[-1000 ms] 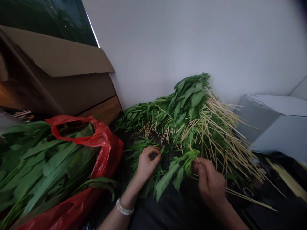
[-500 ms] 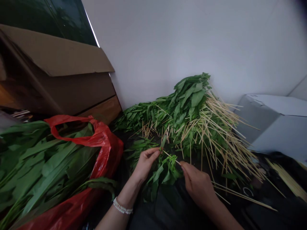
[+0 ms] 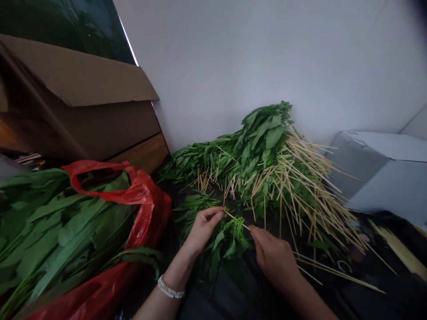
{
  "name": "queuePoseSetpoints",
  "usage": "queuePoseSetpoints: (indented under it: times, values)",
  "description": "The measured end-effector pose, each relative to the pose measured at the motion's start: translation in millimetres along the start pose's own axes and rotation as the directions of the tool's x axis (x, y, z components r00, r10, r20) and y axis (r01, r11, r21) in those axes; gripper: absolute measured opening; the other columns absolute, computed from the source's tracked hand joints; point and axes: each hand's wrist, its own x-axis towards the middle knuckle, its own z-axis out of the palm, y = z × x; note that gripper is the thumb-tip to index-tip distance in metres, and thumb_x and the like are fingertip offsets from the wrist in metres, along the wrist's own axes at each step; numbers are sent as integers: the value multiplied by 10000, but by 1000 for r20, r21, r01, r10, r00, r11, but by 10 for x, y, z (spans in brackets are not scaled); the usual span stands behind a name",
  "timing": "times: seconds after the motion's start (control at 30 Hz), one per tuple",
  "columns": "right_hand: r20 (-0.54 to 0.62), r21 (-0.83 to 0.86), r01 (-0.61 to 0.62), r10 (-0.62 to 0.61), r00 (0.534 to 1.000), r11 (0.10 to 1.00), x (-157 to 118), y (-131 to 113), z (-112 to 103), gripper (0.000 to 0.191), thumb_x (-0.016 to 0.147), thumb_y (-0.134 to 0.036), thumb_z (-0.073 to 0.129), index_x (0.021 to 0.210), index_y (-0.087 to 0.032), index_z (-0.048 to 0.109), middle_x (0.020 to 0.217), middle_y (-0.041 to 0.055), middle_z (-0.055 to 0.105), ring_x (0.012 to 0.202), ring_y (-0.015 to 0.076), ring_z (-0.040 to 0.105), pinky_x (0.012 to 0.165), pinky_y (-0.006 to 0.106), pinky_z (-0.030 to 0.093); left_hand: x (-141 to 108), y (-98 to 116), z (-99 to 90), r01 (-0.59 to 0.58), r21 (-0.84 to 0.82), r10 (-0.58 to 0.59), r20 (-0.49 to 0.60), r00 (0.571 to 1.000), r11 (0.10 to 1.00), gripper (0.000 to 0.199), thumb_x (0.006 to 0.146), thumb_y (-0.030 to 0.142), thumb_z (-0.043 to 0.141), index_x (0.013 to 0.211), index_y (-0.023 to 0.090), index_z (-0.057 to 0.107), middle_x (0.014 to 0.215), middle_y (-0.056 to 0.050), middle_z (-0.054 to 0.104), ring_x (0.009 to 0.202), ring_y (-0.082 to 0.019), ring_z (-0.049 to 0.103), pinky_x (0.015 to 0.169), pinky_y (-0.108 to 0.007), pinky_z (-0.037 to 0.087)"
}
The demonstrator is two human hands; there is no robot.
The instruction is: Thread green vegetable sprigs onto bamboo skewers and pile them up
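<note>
My right hand (image 3: pixel 275 255) is closed around a thin bamboo skewer (image 3: pixel 246 227) that points up and left. Green leafy stems (image 3: pixel 237 229) are bunched on the skewer, their leaves drooping below it. At the skewer's far tip, my left hand (image 3: pixel 207 225) pinches a small green leaf (image 3: pixel 225 210) between thumb and forefinger; most of that leaf is hidden by the fingers. Behind both hands lies a large heap of leaf-loaded skewers (image 3: pixel 267 133), with many bare stick ends (image 3: pixel 313 186) sticking out to the right. Loose green leaves (image 3: pixel 196 202) rest just beyond my left hand.
A red plastic bag (image 3: pixel 151 209) full of long leaves (image 3: pixel 70 226) is on the left. Behind it stands an open cardboard box (image 3: pixel 110 126). A white box (image 3: pixel 390 178) is at the right by the wall, with a bundle of bare skewers (image 3: pixel 400 249) in front.
The leaf that stood up from my left fingertips has folded down and shows only as a small bit at the skewer tip. My right hand has shifted slightly left with the skewer.
</note>
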Motion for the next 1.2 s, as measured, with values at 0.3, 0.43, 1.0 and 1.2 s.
queuePoseSetpoints:
  times: [0.3, 0.43, 1.0, 1.2]
  values:
    - [17, 7, 0, 0, 1000, 1000, -12, 9, 16, 334, 964, -142, 311, 1078, -149, 624, 847, 64, 709, 728, 157, 698, 598, 223, 481, -7, 6, -3, -29, 23, 29, 15, 999, 999, 328, 750, 415, 750, 945, 152, 765, 979, -93, 765, 930, -229, 685, 909, -344, 497]
    - [14, -13, 7, -7, 1000, 1000, -12, 9, 15, 335, 969, -157, 308, 1085, -152, 622, 849, 62, 710, 698, 161, 699, 547, 230, 463, 5, 11, -15, -82, 89, 79, 38, 996, 993, 310, 757, 414, 738, 911, 147, 770, 960, -94, 762, 917, -234, 679, 893, -341, 500]
    - [27, -12, 16, -16, 1000, 1000, -39, -1, 58, 338, 956, -128, 302, 1090, -156, 611, 847, 62, 711, 692, 148, 697, 567, 218, 477, 18, 35, -14, 16, 28, -16, 16, 1000, 999, 338, 637, 432, 821, 777, 147, 708, 753, -39, 728, 710, -158, 648, 751, -274, 498]
    - [44, 1, 10, -10, 999, 1000, -46, -13, 74, 330, 953, -121, 309, 1094, -158, 606, 841, 57, 708, 710, 149, 697, 580, 218, 475, 8, 19, 7, 61, 20, -62, 65, 996, 998, 340, 629, 434, 824, 775, 146, 717, 743, -39, 729, 693, -153, 643, 711, -259, 484]
